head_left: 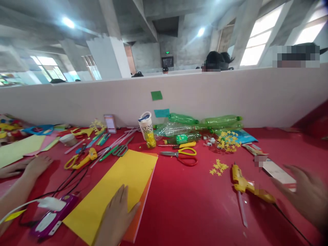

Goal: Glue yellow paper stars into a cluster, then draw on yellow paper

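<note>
My left hand [118,215] lies flat, fingers stretched out, on a yellow sheet of paper [102,191]. Orange paper [138,218] and a pale sheet peek out beneath its right edge. My right hand [304,191], slightly blurred, is raised at the right with its fingers apart and nothing in it. Closest to it is a flat pale box [278,171]. To its left a yellow hot glue gun [246,186] lies on the table, a clear glue stick [241,210] beside it. Scissors with yellow and red handles [183,155] rest past the paper's far corner.
Green plastic bottles [183,118] lie along the white partition [77,102]. Near them stand a paper cup [145,124] and yellow paper stars [228,141]. A co-worker's hands [36,167] rest at the left, behind a purple power strip [52,218] with cables.
</note>
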A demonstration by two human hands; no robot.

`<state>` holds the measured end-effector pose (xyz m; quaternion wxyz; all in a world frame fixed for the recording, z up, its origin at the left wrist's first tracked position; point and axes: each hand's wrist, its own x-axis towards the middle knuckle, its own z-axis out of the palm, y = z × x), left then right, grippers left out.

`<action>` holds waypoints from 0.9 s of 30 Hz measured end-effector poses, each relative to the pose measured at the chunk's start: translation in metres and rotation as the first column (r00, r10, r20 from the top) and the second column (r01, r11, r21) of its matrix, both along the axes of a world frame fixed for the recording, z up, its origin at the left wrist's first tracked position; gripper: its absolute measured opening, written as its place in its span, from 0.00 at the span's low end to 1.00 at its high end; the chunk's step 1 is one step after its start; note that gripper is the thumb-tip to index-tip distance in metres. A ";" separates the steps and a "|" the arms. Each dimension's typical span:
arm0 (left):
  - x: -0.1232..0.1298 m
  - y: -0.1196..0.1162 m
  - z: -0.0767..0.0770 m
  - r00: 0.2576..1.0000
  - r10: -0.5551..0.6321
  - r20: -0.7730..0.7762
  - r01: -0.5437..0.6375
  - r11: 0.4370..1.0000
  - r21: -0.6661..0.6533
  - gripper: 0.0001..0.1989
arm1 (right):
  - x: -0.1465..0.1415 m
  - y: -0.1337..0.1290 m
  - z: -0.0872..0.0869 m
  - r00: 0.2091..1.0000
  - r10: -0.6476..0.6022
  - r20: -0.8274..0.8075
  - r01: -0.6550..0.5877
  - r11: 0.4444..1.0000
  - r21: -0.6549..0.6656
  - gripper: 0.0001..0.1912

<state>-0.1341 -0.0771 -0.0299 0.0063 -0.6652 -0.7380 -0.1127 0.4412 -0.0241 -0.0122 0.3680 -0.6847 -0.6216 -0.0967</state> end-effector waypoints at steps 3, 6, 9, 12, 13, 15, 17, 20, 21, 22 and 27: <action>-0.001 -0.002 -0.001 0.995 -0.061 -0.083 0.058 0.998 -0.033 0.25 | -0.076 0.002 0.020 0.972 0.214 0.093 -0.203 0.973 -0.113 0.22; 0.005 -0.005 0.008 0.983 -0.165 -0.074 0.161 0.985 -0.064 0.16 | -0.151 -0.004 0.034 0.861 0.493 0.127 -0.453 0.856 -0.250 0.14; 0.011 -0.006 0.016 0.979 -0.179 -0.096 0.171 0.982 -0.080 0.16 | -0.208 -0.014 0.044 0.752 0.656 0.066 -0.599 0.722 -0.345 0.09; 0.013 -0.006 0.014 0.983 -0.112 -0.145 0.105 0.993 -0.055 0.23 | -0.252 -0.013 0.048 0.671 0.740 -0.032 -0.688 0.606 -0.399 0.07; 0.013 -0.007 0.011 0.984 -0.104 -0.147 0.099 0.994 -0.040 0.25 | -0.267 -0.008 0.048 0.659 0.748 -0.080 -0.704 0.575 -0.417 0.07; 0.010 -0.009 0.001 0.984 -0.119 -0.129 0.120 0.993 0.000 0.27 | -0.300 0.011 0.046 0.660 0.736 -0.149 -0.706 0.541 -0.457 0.07; 0.007 -0.012 -0.009 0.985 -0.129 -0.111 0.136 0.989 0.061 0.24 | -0.337 0.038 0.041 0.670 0.724 -0.166 -0.697 0.536 -0.477 0.09; 0.004 -0.015 -0.022 0.985 -0.140 -0.102 0.154 0.978 0.143 0.23 | -0.387 0.080 0.035 0.726 0.669 -0.157 -0.634 0.564 -0.530 0.15; 0.004 -0.016 -0.024 0.984 -0.143 -0.103 0.158 0.974 0.161 0.22 | -0.401 0.091 0.033 0.750 0.645 -0.147 -0.603 0.574 -0.555 0.15; 0.004 -0.016 -0.025 0.984 -0.143 -0.105 0.160 0.972 0.174 0.22 | -0.412 0.100 0.032 0.777 0.615 -0.136 -0.566 0.587 -0.579 0.15; 0.006 -0.017 -0.024 0.981 -0.162 -0.107 0.181 0.963 0.201 0.21 | -0.441 0.118 0.029 0.844 0.516 -0.145 -0.467 0.575 -0.672 0.15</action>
